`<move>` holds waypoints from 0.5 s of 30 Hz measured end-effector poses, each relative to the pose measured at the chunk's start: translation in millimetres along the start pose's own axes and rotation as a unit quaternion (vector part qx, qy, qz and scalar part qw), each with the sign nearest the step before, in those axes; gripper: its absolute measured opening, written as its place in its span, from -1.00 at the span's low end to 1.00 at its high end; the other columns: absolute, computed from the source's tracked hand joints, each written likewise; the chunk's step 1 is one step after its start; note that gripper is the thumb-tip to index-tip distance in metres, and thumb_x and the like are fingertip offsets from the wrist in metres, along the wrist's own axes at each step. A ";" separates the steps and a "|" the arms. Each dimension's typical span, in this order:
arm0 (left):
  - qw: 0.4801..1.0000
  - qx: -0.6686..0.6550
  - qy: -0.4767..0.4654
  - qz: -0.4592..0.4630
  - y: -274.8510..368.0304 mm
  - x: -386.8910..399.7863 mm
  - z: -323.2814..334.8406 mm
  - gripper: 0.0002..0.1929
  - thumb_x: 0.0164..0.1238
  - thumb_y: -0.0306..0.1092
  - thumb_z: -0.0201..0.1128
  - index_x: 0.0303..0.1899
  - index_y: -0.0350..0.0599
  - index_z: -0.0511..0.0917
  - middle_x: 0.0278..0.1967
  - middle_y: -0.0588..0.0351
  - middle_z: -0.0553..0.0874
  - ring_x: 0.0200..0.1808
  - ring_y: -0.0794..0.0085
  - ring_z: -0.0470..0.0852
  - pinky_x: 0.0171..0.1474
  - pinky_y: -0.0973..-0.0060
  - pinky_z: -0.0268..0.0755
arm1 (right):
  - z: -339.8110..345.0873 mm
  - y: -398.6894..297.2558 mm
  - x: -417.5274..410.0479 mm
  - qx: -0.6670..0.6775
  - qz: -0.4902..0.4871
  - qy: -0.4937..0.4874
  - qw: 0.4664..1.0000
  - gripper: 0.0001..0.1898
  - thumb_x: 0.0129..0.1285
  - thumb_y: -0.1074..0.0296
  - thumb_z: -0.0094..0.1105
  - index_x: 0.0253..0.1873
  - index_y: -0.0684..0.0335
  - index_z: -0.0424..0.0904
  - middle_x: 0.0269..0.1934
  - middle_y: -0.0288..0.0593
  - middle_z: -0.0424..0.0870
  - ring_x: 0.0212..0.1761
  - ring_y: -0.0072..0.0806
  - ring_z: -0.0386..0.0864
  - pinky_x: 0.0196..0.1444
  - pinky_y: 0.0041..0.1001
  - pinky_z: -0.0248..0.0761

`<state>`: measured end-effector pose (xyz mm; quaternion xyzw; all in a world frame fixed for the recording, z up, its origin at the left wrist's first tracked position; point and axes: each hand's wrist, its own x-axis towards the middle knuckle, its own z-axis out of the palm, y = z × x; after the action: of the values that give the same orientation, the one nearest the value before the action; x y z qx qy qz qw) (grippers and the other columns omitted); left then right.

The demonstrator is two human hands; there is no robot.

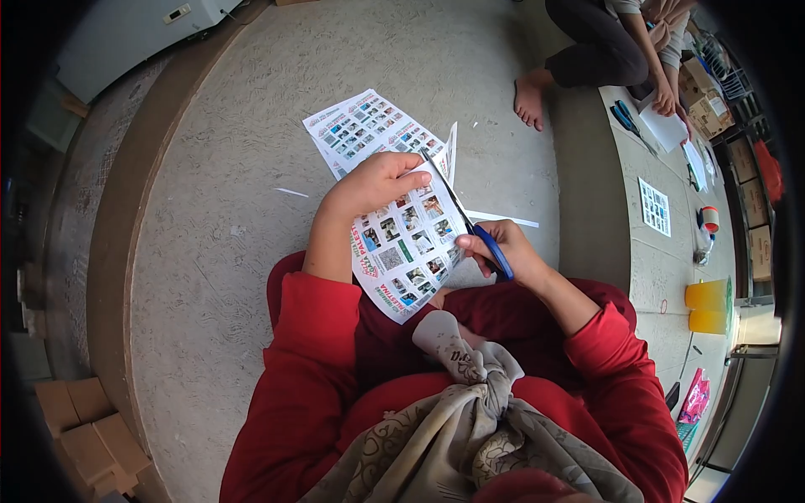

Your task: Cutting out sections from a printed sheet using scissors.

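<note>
My left hand (379, 183) pinches the upper edge of a printed paper sheet (409, 251) covered in small photos and coloured writing. The sheet curves down over my lap. Blue-handled scissors (494, 251) are in my right hand (503, 248), their blades running up along the sheet's right edge; the exact blade opening is unclear. Beyond my left hand, more printed sheets (361, 126) lie on the concrete floor. A narrow strip of paper, cut off or folded up, stands near the blade tips. A white paper strip (509, 219) lies on the floor beyond my right hand.
At the upper right a co-worker sits handling white paper (665, 129), beside other blue-handled scissors (624, 117). The raised ledge on the right holds a small printed sheet (655, 207), a tape roll (710, 219) and a yellow container (707, 306). Cardboard boxes (94, 434) stand lower left.
</note>
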<state>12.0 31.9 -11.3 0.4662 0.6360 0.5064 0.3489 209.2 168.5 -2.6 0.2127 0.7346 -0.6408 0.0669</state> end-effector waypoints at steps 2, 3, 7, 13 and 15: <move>1.000 0.001 -0.012 -0.026 3.1 -0.8 -1.0 -0.79 0.28 -0.28 0.10 -0.31 -0.27 0.51 -0.58 0.25 0.53 -0.55 0.68 0.42 -0.45 0.63 0.32 | -1.4 4.7 4.3 0.002 -0.003 0.001 1.000 -0.57 0.07 0.03 0.30 -0.58 0.32 0.48 -0.76 -0.32 0.40 -0.83 -0.69 0.29 -0.77 -0.68 0.13; 1.000 0.003 -0.009 -0.028 2.5 -2.9 -3.9 -0.79 0.28 -0.28 0.10 -0.31 -0.27 0.51 -0.58 0.25 0.53 -0.55 0.68 0.42 -0.45 0.63 0.32 | -1.3 2.8 4.8 0.002 -0.005 -0.003 1.000 -0.57 0.07 0.03 0.30 -0.58 0.32 0.48 -0.76 -0.32 0.40 -0.83 -0.69 0.29 -0.77 -0.68 0.13; 0.998 -0.007 0.059 -0.031 2.9 -13.3 -26.0 -0.81 0.30 -0.30 0.10 -0.30 -0.26 0.51 -0.50 0.26 0.58 -0.50 0.74 0.44 -0.44 0.69 0.32 | -12.4 -7.2 5.0 0.048 -0.058 0.056 0.996 -0.65 0.17 0.11 0.20 -0.44 0.34 0.52 -0.75 -0.30 0.42 -0.78 -0.65 0.33 -0.69 -0.66 0.16; 0.970 -0.136 0.195 0.056 -3.1 -13.7 -37.9 -0.86 0.33 -0.39 0.07 -0.19 -0.24 0.49 -0.44 0.29 0.60 -0.45 0.78 0.47 -0.40 0.76 0.33 | -41.7 -26.4 2.5 0.084 -0.107 0.178 0.975 -0.61 0.16 0.03 0.18 -0.29 0.34 0.55 -0.64 -0.30 0.44 -0.66 -0.63 0.40 -0.56 -0.67 0.20; 0.967 -0.141 0.202 0.059 -2.2 -11.1 -33.2 -0.85 0.31 -0.41 0.08 -0.16 -0.24 0.48 -0.42 0.27 0.62 -0.44 0.76 0.49 -0.38 0.75 0.34 | -45.9 -25.9 1.3 0.091 -0.110 0.202 0.969 -0.63 0.14 0.07 0.22 -0.27 0.34 0.56 -0.60 -0.30 0.47 -0.63 -0.65 0.39 -0.55 -0.67 0.20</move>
<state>-15.3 10.7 -5.6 0.3369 0.5866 0.6945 0.2452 205.8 211.1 28.3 0.2612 0.6903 -0.6521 -0.1733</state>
